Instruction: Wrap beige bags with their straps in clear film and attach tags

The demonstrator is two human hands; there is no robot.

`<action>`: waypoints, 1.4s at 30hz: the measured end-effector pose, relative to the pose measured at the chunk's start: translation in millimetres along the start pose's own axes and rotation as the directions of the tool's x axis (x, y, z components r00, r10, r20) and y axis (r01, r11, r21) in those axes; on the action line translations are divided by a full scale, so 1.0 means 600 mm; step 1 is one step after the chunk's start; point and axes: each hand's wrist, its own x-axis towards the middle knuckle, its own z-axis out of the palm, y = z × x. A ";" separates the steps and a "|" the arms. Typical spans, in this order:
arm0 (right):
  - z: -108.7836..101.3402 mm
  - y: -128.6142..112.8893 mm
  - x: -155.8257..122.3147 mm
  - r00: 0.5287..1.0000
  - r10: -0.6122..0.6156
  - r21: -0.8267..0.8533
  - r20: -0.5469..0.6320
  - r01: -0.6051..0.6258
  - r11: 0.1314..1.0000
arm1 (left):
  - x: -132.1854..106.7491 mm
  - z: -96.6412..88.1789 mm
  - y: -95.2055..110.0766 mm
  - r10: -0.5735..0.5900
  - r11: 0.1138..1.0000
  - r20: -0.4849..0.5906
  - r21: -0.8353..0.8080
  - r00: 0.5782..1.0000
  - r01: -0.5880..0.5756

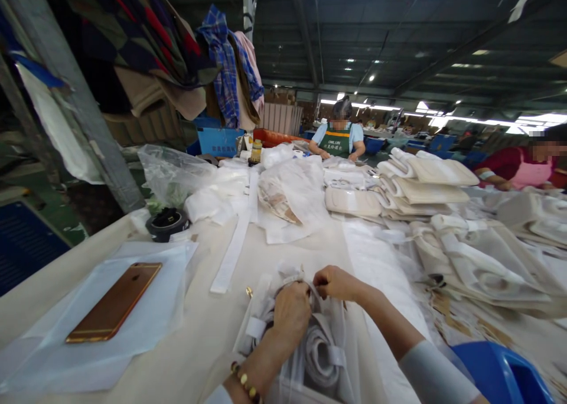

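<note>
My left hand (290, 312) is closed, pinching the top of a thin clear plastic bag (330, 357) that holds a rolled white fabric strap piece (319, 357). A beaded bracelet sits on that wrist. My right hand (336, 283) is closed too, pinching the same bag edge just to the right, fingertips almost touching the left hand's. The bag lies on the cream-covered table (208, 333) right in front of me.
A gold phone (116, 302) lies on a plastic sheet at the left. A black tape roll (167, 222), a long white strap (234, 244), bagged goods and stacks of cream fabric pieces (432, 185) fill the table. Two other people work at the far side. A blue bin (500, 371) is at lower right.
</note>
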 end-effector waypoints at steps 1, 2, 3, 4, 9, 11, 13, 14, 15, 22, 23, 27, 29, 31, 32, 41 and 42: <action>-0.003 -0.003 -0.003 1.000 0.006 -0.044 -0.015 -0.007 0.999 | -0.002 0.001 0.000 0.009 1.000 -0.006 0.003 1.000 -0.009; -0.005 -0.007 -0.005 0.999 0.012 -0.093 -0.035 -0.016 0.996 | -0.004 0.001 0.001 0.017 1.000 -0.012 0.005 1.000 -0.017; -0.006 -0.011 -0.008 0.998 0.018 -0.147 -0.058 -0.026 0.989 | -0.006 0.002 0.001 0.024 1.000 -0.019 0.006 1.000 -0.024; -0.007 -0.015 -0.010 0.996 0.020 -0.202 -0.084 -0.037 0.979 | -0.008 0.002 0.002 0.030 1.000 -0.025 0.003 0.999 -0.030; -0.005 -0.024 -0.023 0.968 -0.023 -0.427 -0.250 -0.089 0.900 | -0.014 -0.011 -0.003 0.050 0.995 -0.020 -0.085 0.999 -0.052; -0.005 -0.026 -0.029 0.950 -0.055 -0.481 -0.308 -0.105 0.871 | -0.018 -0.020 -0.008 0.067 0.985 -0.028 -0.160 0.997 -0.071; -0.007 -0.030 -0.034 0.934 -0.092 -0.519 -0.344 -0.108 0.848 | -0.023 -0.029 -0.013 0.092 0.963 -0.047 -0.248 0.995 -0.100; -0.009 -0.033 -0.037 0.930 -0.110 -0.535 -0.352 -0.104 0.838 | -0.025 -0.032 -0.015 0.109 0.947 -0.058 -0.296 0.992 -0.121; -0.011 -0.037 -0.040 0.927 -0.127 -0.549 -0.354 -0.096 0.830 | -0.028 -0.035 -0.017 0.126 0.927 -0.069 -0.346 0.990 -0.142; -0.014 -0.078 -0.069 0.930 -0.176 -0.587 -0.321 -0.050 0.808 | -0.035 -0.035 -0.019 0.131 0.670 -0.057 -0.731 0.990 -0.130; -0.013 -0.083 -0.075 0.934 -0.167 -0.580 -0.317 -0.051 0.813 | -0.036 -0.036 -0.020 0.124 0.613 -0.037 -0.783 0.992 -0.106; -0.016 -0.096 -0.097 0.946 -0.085 -0.488 -0.312 -0.083 0.869 | -0.040 -0.042 -0.020 0.110 0.389 0.011 -0.921 0.994 -0.033; -0.024 -0.099 -0.103 0.943 -0.007 -0.395 -0.332 -0.132 0.909 | -0.041 -0.046 -0.020 0.094 0.305 0.020 -0.952 0.995 -0.010; -0.032 -0.101 -0.105 0.933 0.084 -0.262 -0.350 -0.184 0.947 | -0.041 -0.050 -0.021 0.084 0.240 0.038 -0.971 0.996 0.017; -0.035 -0.102 -0.104 0.928 0.129 -0.179 -0.350 -0.202 0.963 | -0.041 -0.051 -0.022 0.083 0.215 0.054 -0.976 0.995 0.035; 0.023 -0.094 -0.109 0.915 0.386 0.819 -0.121 -0.128 0.559 | -0.053 -0.045 -0.032 0.087 0.167 0.137 -0.978 0.987 0.121; 0.032 -0.092 -0.112 0.913 0.392 0.870 -0.112 -0.101 0.483 | -0.055 -0.045 -0.033 0.091 0.178 0.137 -0.977 0.986 0.119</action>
